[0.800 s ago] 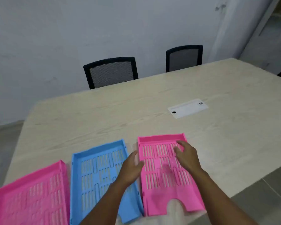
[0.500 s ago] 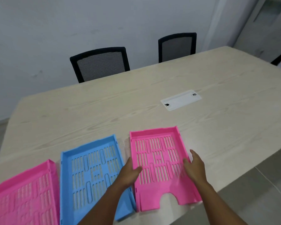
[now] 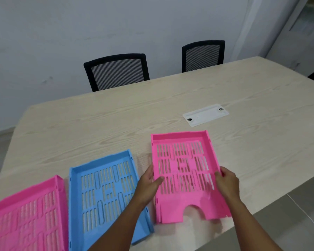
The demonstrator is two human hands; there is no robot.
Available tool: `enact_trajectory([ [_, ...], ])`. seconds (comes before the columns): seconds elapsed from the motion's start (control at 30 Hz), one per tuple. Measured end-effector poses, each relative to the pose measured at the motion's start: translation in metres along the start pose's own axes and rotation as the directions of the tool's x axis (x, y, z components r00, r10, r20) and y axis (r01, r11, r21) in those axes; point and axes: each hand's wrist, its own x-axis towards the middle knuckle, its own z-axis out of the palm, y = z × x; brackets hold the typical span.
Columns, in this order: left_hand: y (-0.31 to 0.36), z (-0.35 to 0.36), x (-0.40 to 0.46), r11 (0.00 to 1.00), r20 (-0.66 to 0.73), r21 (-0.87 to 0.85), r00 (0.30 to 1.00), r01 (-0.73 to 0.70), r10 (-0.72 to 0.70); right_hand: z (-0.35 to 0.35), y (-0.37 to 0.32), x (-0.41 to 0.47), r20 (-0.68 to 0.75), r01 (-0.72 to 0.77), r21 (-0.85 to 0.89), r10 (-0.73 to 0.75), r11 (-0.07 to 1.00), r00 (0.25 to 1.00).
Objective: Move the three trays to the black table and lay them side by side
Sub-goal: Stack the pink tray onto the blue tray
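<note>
Three slotted plastic trays lie in a row near the front edge of a light wooden table [image 3: 170,109]. The right pink tray [image 3: 178,142] is gripped on both long sides: my left hand [image 3: 149,182] holds its left wall with the thumb inside, and my right hand [image 3: 227,182] holds its right wall. Its near end looks slightly raised off the table. A blue tray [image 3: 105,189] lies just left of it, partly hidden by my left forearm. A second pink tray [image 3: 25,214] sits at the far left, cut off by the frame. No black table is in view.
A white cable cover plate [image 3: 205,115] is set into the table behind the right pink tray. Two black mesh chairs [image 3: 116,73] [image 3: 203,55] stand at the far side against a white wall. Grey tiled floor [image 3: 286,221] shows at the right.
My hands moved from the floor of the right pink tray out to its two side walls and took hold of it. The tray has shifted slightly and its near end has lifted.
</note>
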Motion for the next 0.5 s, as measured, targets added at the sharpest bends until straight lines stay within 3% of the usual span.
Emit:
enact_trajectory([
  [0.23, 0.022, -0.025, -0.004, 0.979, -0.136, -0.117, 0.979, -0.170, 0.153, -0.002, -0.060, -0.001, -0.021, 0.114, 0.039, -0.113, 0.993, 0.993],
  [0.5, 0.004, -0.119, -0.046, 0.962, -0.445, -0.170, 0.888, -0.212, 0.117, 0.085, -0.111, -0.052, 0.217, 0.185, 0.095, -0.202, 0.978, 0.955],
])
